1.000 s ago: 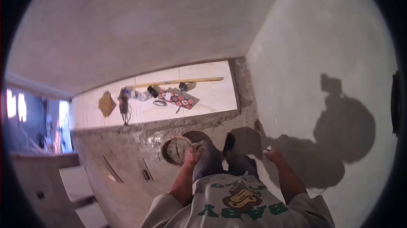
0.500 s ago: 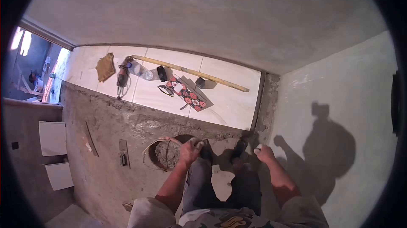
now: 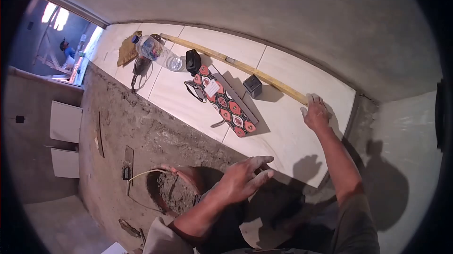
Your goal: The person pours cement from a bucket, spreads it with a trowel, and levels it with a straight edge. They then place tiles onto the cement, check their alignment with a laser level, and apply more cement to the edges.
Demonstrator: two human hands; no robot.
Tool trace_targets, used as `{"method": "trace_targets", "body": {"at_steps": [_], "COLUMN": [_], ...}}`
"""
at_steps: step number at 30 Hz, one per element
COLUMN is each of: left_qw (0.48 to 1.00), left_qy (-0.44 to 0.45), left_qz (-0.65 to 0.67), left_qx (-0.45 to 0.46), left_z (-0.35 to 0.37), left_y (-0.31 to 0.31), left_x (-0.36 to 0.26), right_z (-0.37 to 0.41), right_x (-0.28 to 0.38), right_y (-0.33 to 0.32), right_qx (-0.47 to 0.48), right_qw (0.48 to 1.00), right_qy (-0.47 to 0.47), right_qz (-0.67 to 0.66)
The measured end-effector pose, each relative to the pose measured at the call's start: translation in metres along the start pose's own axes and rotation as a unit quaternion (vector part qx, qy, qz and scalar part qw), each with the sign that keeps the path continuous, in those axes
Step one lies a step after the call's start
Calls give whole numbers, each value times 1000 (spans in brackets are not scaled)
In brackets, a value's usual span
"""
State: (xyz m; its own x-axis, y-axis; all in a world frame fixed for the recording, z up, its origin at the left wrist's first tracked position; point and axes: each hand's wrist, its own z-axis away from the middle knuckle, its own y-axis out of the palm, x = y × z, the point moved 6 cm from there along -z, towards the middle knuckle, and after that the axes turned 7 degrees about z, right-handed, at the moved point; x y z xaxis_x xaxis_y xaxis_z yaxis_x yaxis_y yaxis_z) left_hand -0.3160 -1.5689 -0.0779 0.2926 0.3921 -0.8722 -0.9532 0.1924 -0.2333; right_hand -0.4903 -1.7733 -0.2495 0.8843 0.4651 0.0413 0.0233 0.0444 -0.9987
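My right hand is at the near right end of a long yellow spirit level, its thumb and fingers on either side of the bar. The level lies across large white tiles. My left hand hangs in the air near the tile edge, thumb and fingers apart, with nothing in it. Below and left of it stands a bucket of grey mortar. Between the level and my left hand lie a red-and-black patterned box and a small dark cube-shaped object.
Farther left on the tiles are a plastic bottle, a black object, a corded power tool and a brownish piece. A trowel lies on the rough floor. Another person is beyond the doorway.
My view has leaned nearer to the tiles. My right hand has reached forward to the level's end. My left hand has moved right from beside the bucket, and its fingers have opened.
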Motion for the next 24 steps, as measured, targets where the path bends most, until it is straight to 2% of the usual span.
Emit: {"method": "trace_targets", "body": {"at_steps": [2, 4, 6, 7, 8, 9, 10, 11, 12, 15, 18, 20, 22, 24], "left_qw": [999, 996, 983, 985, 987, 988, 992, 993, 995, 978, 980, 974, 988, 984], "left_qy": [10, 26, 36, 15, 1, 22, -13, -51, -39, 15, -28, 3, -69, -94], "left_qz": [-48, -88, -177, -169, -162, -152, -124, -100, -97, -203, -194, -221, -139, -147], "left_qx": [-10, -8, -31, -29, -21, 18, -3, -26, 1, 36, 35, 46, 4, -18], "left_z": [5, 9, 12, 11, 6, 3, 5, 3, 0, -6, -6, -9, -10, -9], "left_y": [-3, -2, 0, 1, 4, 14, 16, 16, 21, 23, 22, 24, 20, 19], "left_x": [-9, -11, -8, -11, -15, -19, -16, -12, -12, -21, -13, -11, 1, 10], "right_z": [-21, -38, -46, -46, -45, -51, -43, -45, -45, -43, -37, -35, -34, -34], "right_x": [6, 11, 8, -1, -3, -11, -8, -16, -29, -80, -122, -147, -166, -179], "right_y": [13, 31, 63, 81, 70, 91, 69, 60, 56, 50, 42, 41, 38, 37], "right_qx": [-48, 49, -1, -30, 24, 24, -24, -11, 0, 8, 14, 16, 16, 11], "right_qw": [998, 998, 998, 998, 999, 999, 998, 1000, 1000, 998, 992, 989, 987, 989], "right_qy": [-28, -29, -58, -62, -29, 9, -50, -29, -14, 60, 99, 107, 115, 114], "right_qz": [-2, -26, -20, -9, -17, -46, 7, -5, -23, 30, 81, 97, 107, 93]}}
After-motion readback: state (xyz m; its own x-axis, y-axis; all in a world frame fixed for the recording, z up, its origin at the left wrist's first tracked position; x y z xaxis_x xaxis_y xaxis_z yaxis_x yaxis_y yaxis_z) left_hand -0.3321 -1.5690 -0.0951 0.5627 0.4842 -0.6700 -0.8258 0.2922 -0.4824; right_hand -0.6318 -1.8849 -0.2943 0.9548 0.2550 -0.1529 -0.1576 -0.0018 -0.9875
